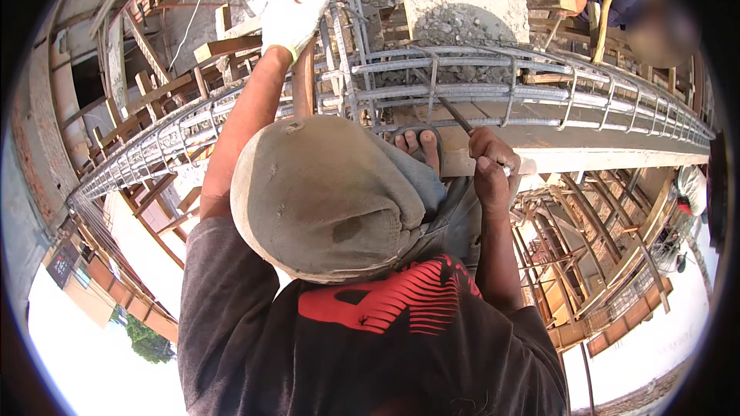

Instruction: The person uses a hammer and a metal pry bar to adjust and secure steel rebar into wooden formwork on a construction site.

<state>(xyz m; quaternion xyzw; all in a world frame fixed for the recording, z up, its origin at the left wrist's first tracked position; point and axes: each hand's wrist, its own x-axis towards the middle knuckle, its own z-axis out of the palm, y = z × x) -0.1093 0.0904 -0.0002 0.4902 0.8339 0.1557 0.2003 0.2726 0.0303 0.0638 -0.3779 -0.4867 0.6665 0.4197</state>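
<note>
A vertical wooden post [303, 81] is gripped high up by the left hand [290, 21], which is covered by a white work glove. A thin dark metal hook tool [455, 114] is held in the closed bare right hand [492, 166], its tip set against the long grey steel rebar cage [539, 92]. A sandalled foot [420, 148] rests just beside the tool.

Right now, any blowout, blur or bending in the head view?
Head view: sky lower left is blown out white; the long grey steel rebar cage bows from fisheye distortion; the white-gloved left hand and bare right hand are sharp; a blurred patch covers the upper right.
</note>
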